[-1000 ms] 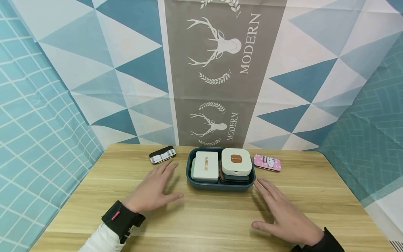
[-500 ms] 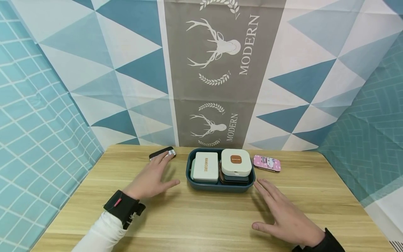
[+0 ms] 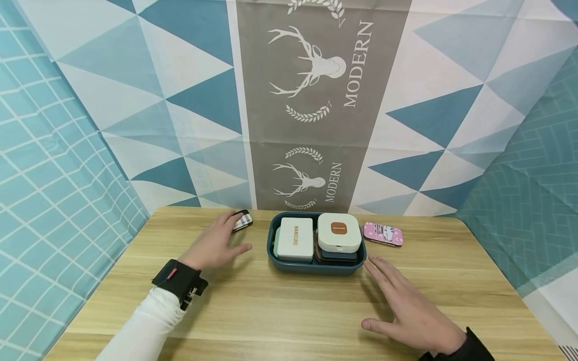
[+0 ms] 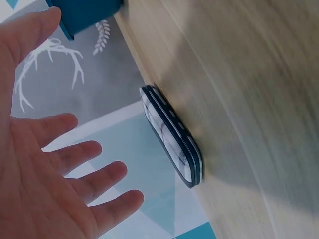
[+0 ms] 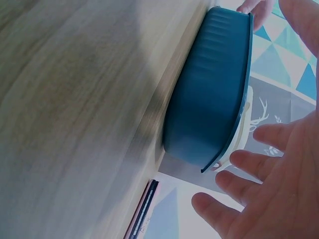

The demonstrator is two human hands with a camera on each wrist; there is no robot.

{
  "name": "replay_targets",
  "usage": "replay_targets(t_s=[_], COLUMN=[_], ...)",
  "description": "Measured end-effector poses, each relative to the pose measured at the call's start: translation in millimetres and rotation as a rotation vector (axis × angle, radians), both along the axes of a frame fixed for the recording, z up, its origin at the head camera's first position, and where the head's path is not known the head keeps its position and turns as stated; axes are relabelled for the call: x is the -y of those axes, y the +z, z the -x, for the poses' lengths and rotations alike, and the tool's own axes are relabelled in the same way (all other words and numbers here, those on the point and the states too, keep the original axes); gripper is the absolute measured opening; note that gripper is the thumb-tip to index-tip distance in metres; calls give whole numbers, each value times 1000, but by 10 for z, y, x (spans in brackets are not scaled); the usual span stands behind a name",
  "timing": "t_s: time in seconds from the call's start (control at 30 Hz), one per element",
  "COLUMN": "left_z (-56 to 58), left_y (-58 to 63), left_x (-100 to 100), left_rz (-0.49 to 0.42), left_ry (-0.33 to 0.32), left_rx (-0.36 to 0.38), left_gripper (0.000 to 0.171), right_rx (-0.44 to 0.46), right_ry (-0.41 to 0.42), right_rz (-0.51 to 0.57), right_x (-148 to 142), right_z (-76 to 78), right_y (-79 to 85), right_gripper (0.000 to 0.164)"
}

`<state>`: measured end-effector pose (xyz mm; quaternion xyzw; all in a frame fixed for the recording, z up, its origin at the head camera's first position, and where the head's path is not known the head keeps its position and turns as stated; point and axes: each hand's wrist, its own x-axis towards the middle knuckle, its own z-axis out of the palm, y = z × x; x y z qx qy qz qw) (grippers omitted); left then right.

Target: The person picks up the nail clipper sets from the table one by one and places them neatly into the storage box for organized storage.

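My left hand (image 3: 214, 244) hovers above a flat black and white plaid case (image 3: 243, 220) at the back left of the table, covering part of it in the head view. In the left wrist view the plaid case (image 4: 172, 137) lies on the wood, apart from the spread fingers. My right hand (image 3: 408, 311) is held with fingers extended near the front right corner of a dark blue tray (image 3: 316, 268), holding nothing. Inside the tray sit a white box marked MANICURE (image 3: 295, 238) and a rounded cream case (image 3: 339, 232) on top of darker cases.
A pink patterned case (image 3: 383, 233) lies right of the tray. The wooden table (image 3: 289, 321) ends at a patterned cloth backdrop (image 3: 302, 110), with a blue checked cloth (image 3: 54, 200) along the left side.
My left hand has moved forward and left, from in front of the plaid case to over it. The right hand, tray and cases have stayed in place.
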<state>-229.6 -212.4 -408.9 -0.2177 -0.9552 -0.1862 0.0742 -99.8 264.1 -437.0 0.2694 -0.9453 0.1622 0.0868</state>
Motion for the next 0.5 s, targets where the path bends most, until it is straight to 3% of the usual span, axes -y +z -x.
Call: replay_targets(t_s=[0.27,0.5], left_z=[152,234], left_y=[-5,-27], left_x=[34,67], left_rz=[7,19], left_ry=[6,41], left_rx=[7,57], left_gripper=[88,84], right_rx=[-21,-56], right_ry=[16,48], right_rz=[5,-21], right_x=[4,8], right_z=[-1,-17], right_y=[-6,3], right_gripper=[109,106])
